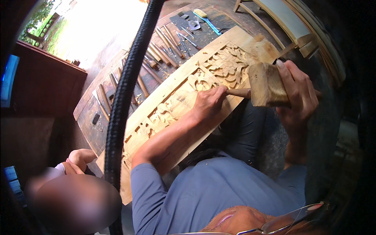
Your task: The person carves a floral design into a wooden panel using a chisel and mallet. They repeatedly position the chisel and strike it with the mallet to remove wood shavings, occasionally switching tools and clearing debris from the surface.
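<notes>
Wooden mallet [268, 85], grasped in right hand [299, 88]; brown-handled tool [239, 93], clasped in left hand [210, 102]; carved panel [183, 102] beneath left hand.

From here the long, pale wooden board [182, 96] shows leaves and flowers carved in relief. Over one long edge of the board is a chisel [238, 92], wooden-handled, blade hidden. A blocky, worn wooden mallet [268, 87] meets or nearly meets its butt, overlapping the board's flowered end.
</notes>
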Motion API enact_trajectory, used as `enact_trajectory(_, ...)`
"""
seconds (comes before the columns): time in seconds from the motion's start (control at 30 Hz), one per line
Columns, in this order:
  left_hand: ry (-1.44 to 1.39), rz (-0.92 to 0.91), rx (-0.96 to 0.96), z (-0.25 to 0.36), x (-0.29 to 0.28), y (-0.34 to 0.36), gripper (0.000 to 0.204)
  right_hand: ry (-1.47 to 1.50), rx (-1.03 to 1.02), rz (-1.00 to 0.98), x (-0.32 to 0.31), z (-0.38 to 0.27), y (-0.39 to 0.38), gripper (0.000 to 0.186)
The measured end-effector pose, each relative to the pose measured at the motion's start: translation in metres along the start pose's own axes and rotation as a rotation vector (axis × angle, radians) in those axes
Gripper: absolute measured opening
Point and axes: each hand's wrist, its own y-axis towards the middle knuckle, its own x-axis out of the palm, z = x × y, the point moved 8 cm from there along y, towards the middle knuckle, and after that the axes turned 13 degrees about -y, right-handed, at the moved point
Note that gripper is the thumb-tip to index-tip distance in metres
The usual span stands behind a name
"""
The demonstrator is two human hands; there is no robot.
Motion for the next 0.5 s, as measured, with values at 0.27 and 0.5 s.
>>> enact_trajectory(0.27,-0.179,0.371,-0.185,-0.003,-0.047,0.025,0.015,-0.197,0.238,0.083,0.066,0.025,-0.114,0.066)
enact_trajectory(0.5,-0.167,0.388,-0.160,-0.003,-0.098,0.015,0.016,0.136,0.571,-0.215,0.129,-0.048,-0.181,0.061)
